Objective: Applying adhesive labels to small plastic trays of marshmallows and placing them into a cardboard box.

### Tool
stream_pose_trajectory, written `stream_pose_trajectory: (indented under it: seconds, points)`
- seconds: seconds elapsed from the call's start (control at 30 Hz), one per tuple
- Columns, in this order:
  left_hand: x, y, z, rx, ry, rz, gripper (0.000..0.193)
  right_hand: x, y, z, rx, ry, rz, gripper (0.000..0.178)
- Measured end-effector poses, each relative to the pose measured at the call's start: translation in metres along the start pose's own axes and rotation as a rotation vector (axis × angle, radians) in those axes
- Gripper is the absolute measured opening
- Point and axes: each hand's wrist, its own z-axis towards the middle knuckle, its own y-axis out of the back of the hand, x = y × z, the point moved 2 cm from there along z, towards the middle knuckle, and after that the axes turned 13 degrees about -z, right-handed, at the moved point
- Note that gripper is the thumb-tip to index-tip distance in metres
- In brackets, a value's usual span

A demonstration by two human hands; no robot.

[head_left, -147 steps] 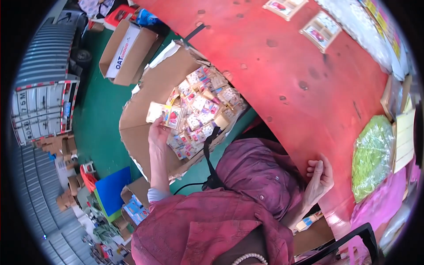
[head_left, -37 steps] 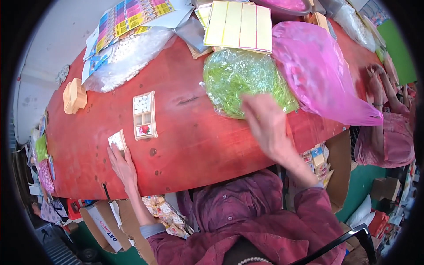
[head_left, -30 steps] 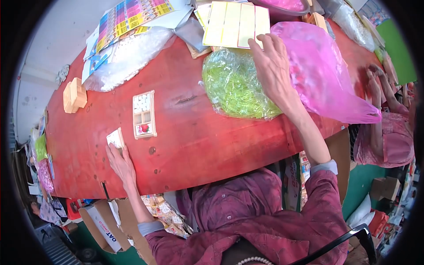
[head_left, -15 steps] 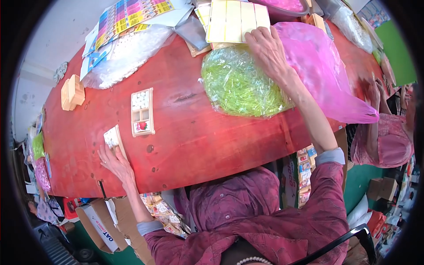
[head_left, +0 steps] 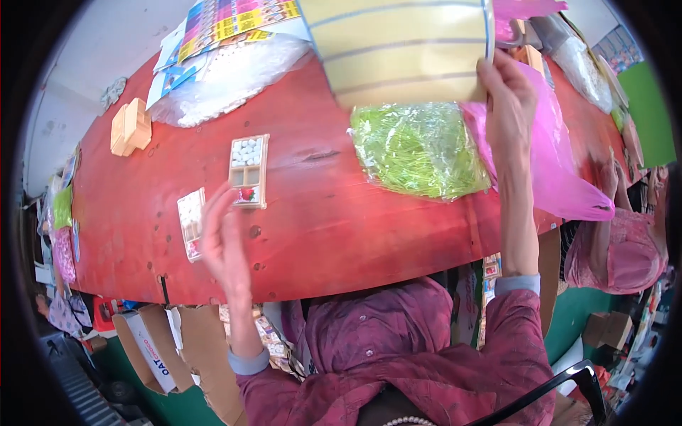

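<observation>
My right hand (head_left: 510,96) grips a pale yellow sheet (head_left: 405,53) with blue and grey stripes by its right edge, raised over the far side of the table. My left hand (head_left: 226,245), somewhat blurred, hovers with fingers apart and nothing visible in them. Just left of it lies a small compartment tray (head_left: 190,211) with white pieces and a red picture at its near end. A similar tray (head_left: 247,174) beyond the fingertips holds white pieces, with a red picture in a near compartment. Below the sheet rests a clear bag of thin green strips (head_left: 423,153).
A pink plastic bag (head_left: 558,167) lies right of my right forearm. Stacked wooden trays (head_left: 131,128) stand at the far left, near a clear bag of white pieces (head_left: 220,89) and printed sheets (head_left: 234,21). Another person's pink sleeve (head_left: 618,248) shows at the right.
The yellow sheet has come up off the pile toward me in my right hand. My left hand has lifted off the nearer tray and shifted right.
</observation>
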Motion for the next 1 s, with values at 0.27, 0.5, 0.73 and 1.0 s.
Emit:
stream_pose_trajectory:
  seconds: [0.27, 0.5, 0.73, 1.0]
  points:
    - [0.021, -0.06, -0.004, 0.254, 0.496, -0.731, 0.051, -0.044, -0.021, -0.077, 0.3, -0.343, 0.261, 0.021]
    - [0.013, -0.075, -0.019, 0.31, 0.393, -0.495, 0.055, -0.043, -0.014, -0.11, 0.347, -0.192, 0.008, 0.045]
    - [0.013, -0.083, -0.032, 0.227, 0.213, -0.472, 0.065, -0.04, -0.018, -0.129, 0.431, 0.11, -0.341, 0.067]
    - [0.0, -0.068, -0.067, 0.326, -0.333, 0.112, 0.028, -0.062, -0.004, -0.133, 0.362, -0.093, 0.126, 0.067]
